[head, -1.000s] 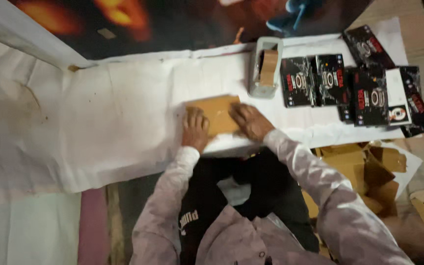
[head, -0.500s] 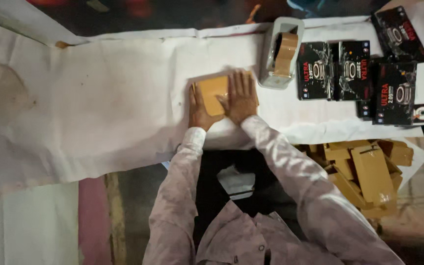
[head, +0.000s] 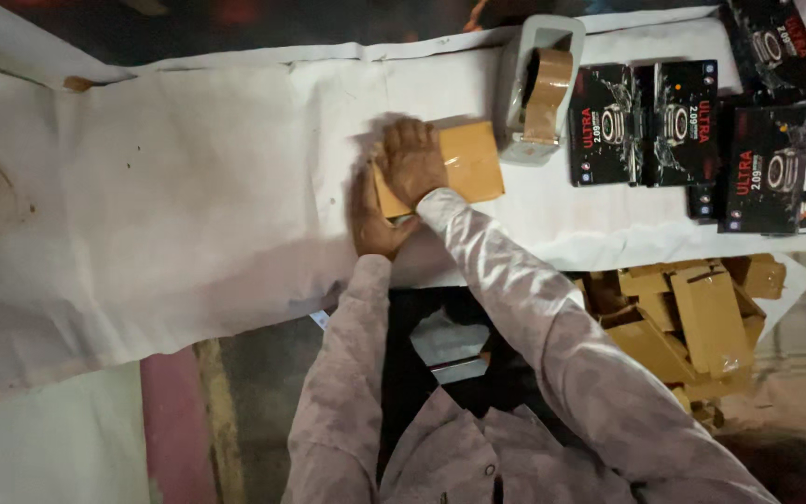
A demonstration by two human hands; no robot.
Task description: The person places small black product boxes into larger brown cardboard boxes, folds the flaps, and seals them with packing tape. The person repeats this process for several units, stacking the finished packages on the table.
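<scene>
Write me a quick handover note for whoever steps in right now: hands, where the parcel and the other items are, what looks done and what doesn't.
Right hand: palm flat on top of the brown parcel, pressing it.
Left hand: against the parcel's near left edge, steadying it.
Parcel lies on the white sheet, just left of the tape dispenser.
Done: parcel looks wrapped in brown tape; more brown parcels are piled low on the right.
Left: black boxes lie unwrapped right of the dispenser.
</scene>
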